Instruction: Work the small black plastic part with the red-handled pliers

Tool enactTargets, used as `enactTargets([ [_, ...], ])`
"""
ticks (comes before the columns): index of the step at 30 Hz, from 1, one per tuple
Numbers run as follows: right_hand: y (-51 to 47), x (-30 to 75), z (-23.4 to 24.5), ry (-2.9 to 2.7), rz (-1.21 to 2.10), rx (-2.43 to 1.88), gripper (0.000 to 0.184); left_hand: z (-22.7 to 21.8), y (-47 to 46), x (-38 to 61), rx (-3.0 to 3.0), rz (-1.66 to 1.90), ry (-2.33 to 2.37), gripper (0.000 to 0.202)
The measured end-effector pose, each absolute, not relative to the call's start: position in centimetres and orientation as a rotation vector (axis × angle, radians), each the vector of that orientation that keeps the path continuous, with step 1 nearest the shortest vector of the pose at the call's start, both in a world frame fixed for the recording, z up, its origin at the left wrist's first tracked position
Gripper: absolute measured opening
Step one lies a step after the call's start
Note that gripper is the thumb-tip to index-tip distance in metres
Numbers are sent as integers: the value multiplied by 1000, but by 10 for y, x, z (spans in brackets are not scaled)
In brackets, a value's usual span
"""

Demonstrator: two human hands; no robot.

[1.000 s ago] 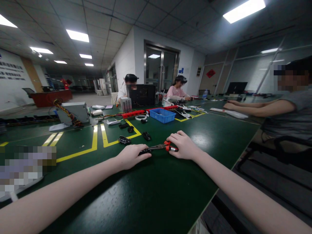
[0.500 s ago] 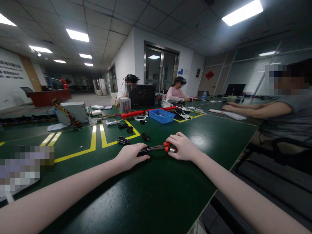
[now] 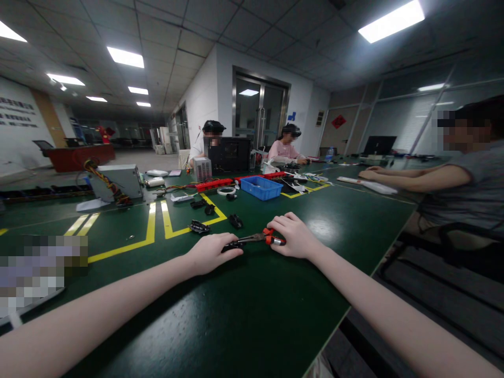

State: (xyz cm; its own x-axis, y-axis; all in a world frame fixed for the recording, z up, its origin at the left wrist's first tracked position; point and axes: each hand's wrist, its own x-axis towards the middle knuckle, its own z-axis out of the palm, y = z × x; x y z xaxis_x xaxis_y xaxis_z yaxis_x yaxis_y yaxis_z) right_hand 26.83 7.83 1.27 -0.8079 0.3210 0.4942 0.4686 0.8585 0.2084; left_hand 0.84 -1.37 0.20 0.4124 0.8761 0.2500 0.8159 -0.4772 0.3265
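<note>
My right hand [image 3: 291,235] is closed round the red-and-black handles of a pair of long-nose pliers [image 3: 255,238], whose jaws point left. Between the thumb and fingers of my left hand [image 3: 214,253] is a small black part [image 3: 233,245], mostly covered by the fingers. The plier tips reach this part; whether the jaws grip it I cannot tell. Just beyond my left hand lie several more black plastic parts, among them a larger one [image 3: 199,227] and a smaller one [image 3: 235,221].
A blue plastic bin [image 3: 261,188] stands beyond my hands, near a red power strip [image 3: 214,185] and cables. At the left is a metal power supply box [image 3: 118,182] with bundled wires. Yellow tape [image 3: 151,231] marks the green table [image 3: 220,325]. Other people sit across and at the right.
Both hands stay almost in place, with the pliers still against the black part. The person at the right shifts their head slightly.
</note>
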Motion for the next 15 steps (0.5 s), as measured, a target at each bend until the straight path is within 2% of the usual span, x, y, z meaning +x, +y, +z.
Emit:
enactTargets([
  [15,81,267,10,-2608,-451,-528,31,1,-14,8,2568,578,1463,36],
])
